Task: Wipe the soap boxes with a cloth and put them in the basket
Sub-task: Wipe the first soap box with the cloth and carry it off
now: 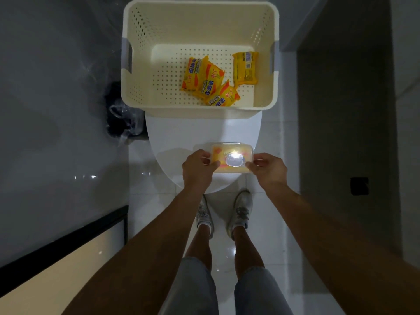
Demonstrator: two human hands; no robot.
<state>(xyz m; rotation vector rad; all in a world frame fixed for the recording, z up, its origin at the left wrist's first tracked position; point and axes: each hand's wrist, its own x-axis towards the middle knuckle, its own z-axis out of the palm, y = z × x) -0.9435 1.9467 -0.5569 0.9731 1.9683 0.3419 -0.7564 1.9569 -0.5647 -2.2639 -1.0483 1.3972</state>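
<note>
A cream perforated basket (200,23) is set at the far end of a white toilet lid (181,137), with four yellow soap packets (210,80) inside toward its near right. A clear soap box (229,159) is pinched at its short ends by the left hand (197,169) and right hand (268,169) above the lid's near edge, floor open on both sides.

Basket (136,64) behind soap box (229,155) (packets (205,79) inside)

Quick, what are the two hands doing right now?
Left hand: grips the left end of the clear soap box.
Right hand: grips its right end.
</note>
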